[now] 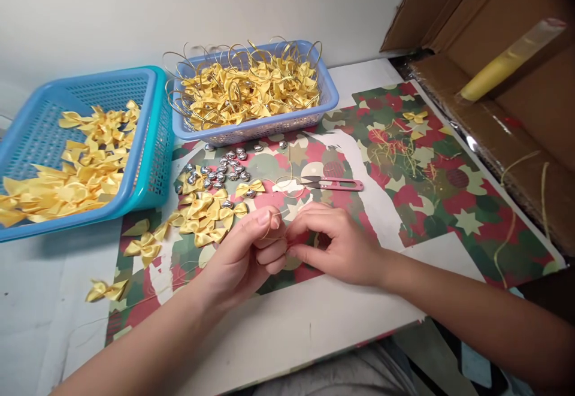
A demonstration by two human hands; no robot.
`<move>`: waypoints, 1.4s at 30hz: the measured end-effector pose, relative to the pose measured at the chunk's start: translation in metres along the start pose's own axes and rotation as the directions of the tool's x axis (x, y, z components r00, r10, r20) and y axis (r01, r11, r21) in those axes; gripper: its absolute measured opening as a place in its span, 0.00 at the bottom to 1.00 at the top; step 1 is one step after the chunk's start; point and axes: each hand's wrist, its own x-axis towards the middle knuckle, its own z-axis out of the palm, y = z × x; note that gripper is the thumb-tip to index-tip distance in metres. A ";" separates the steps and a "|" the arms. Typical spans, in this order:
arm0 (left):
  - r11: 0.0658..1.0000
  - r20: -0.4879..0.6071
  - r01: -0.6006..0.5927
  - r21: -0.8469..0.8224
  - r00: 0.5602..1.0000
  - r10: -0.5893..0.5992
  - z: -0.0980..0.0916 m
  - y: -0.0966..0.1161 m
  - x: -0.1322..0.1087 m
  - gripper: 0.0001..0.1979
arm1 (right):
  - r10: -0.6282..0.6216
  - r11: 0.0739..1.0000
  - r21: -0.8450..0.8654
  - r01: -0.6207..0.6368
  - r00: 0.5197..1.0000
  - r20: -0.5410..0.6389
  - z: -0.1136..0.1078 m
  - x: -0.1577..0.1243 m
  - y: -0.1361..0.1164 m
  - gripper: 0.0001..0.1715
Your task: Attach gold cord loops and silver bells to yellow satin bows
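Thin gold cord (pixel 269 238) runs between my two hands, which nearly touch above the patterned mat. My left hand (pixel 254 246) has its fingers curled round the cord, thumb on top. Thumb and forefinger of my right hand (pixel 335 240) pinch the cord just beside it. Beyond the hands lie pink thread snips (pixel 335 184), pointing left, with a loop of cord at their tips. A yellow bow (pixel 245 189) with a silver bell on it lies behind my left hand. More yellow bows (pixel 202 219) are piled to the left, near loose silver bells (pixel 221 169).
A blue basket (pixel 332 93) at the back holds bows with gold loops. Another blue basket (pixel 27 105) at the left holds yellow bows. Thread scraps (pixel 395 147) lie on the mat's right part. A cardboard box (pixel 494 30) with a yellow tube (pixel 503 66) stands at the right.
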 end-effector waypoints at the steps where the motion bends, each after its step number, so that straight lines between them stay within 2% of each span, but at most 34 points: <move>1: 1.000 0.003 -0.003 -0.013 1.000 0.003 0.000 0.000 0.000 0.18 | 0.025 0.999 0.028 -0.025 1.000 0.000 0.001 0.000 -0.001 0.05; 5: 1.000 -0.002 0.001 0.005 1.000 -0.001 0.001 0.000 0.001 0.19 | 0.118 0.987 0.111 -0.120 0.993 0.024 0.002 -0.001 -0.004 0.05; 7: 0.994 -0.035 -0.011 0.109 0.999 0.015 0.000 0.004 0.000 0.20 | 0.179 0.969 0.162 -0.187 0.982 0.061 0.000 0.000 -0.005 0.04; 9: 0.948 -0.084 -0.060 0.313 0.992 0.090 -0.002 0.010 -0.002 0.19 | 0.241 0.949 0.188 -0.253 0.967 0.086 -0.005 0.000 -0.006 0.03; 11: 0.808 -0.104 -0.103 0.580 0.975 0.199 -0.004 0.018 -0.006 0.16 | 0.265 0.949 0.159 -0.273 0.962 0.069 -0.010 0.001 -0.006 0.03; 14: 0.495 -0.051 -0.111 0.862 0.951 0.303 -0.008 0.030 -0.012 0.13 | 0.191 0.982 0.010 -0.191 0.982 0.007 -0.017 0.002 -0.005 0.07; 17: 0.262 0.007 -0.108 0.959 0.932 0.361 -0.012 0.040 -0.016 0.15 | 0.076 0.984 -0.165 -0.075 0.997 0.000 -0.021 0.003 -0.004 0.08; 19: 0.168 0.004 -0.073 0.983 0.926 0.377 -0.014 0.046 -0.017 0.15 | 0.026 0.972 -0.234 -0.024 1.000 0.004 -0.023 0.003 -0.003 0.08; 21: 0.118 0.006 -0.062 0.991 0.903 0.429 -0.013 0.050 -0.019 0.14 | 0.002 0.963 -0.269 0.000 1.000 0.005 -0.025 0.003 -0.001 0.09; 23: 0.149 0.010 -0.097 0.984 0.867 0.499 -0.009 0.050 -0.019 0.12 | -0.004 0.961 -0.278 0.004 1.000 -0.001 -0.026 0.003 -0.001 0.09; 24: 0.201 0.008 -0.129 0.971 0.859 0.512 -0.007 0.047 -0.018 0.11 | 0.010 0.964 -0.267 -0.012 1.000 -0.008 -0.026 0.002 -0.001 0.09; 26: 0.359 -0.004 -0.182 0.915 0.888 0.460 -0.002 0.039 -0.016 0.10 | 0.089 0.975 -0.200 -0.094 0.995 -0.034 -0.027 0.002 -0.003 0.08; 28: 0.506 0.002 -0.184 0.843 0.941 0.338 0.000 0.026 -0.013 0.11 | 0.225 0.970 -0.079 -0.229 0.973 -0.052 -0.026 0.001 -0.006 0.07; 30: 0.627 -0.026 -0.133 0.768 0.971 0.237 0.000 0.014 -0.010 0.12 | 0.359 0.933 0.050 -0.357 0.932 -0.050 -0.025 0.000 -0.010 0.06; 33: 0.762 -0.036 -0.083 0.642 0.990 0.138 -0.003 -0.001 -0.007 0.14 | 0.511 0.840 0.218 -0.497 0.860 -0.007 -0.024 0.000 -0.014 0.04; 37: 0.841 -0.048 -0.050 0.538 0.995 0.090 -0.007 -0.009 -0.006 0.16 | 0.616 0.703 0.372 -0.606 0.781 0.108 -0.025 0.001 -0.013 0.08; 42: 0.796 -0.117 -0.025 0.604 0.986 0.120 -0.006 -0.012 -0.009 0.19 | 0.623 0.630 0.457 -0.628 0.760 0.186 -0.028 0.003 -0.012 0.11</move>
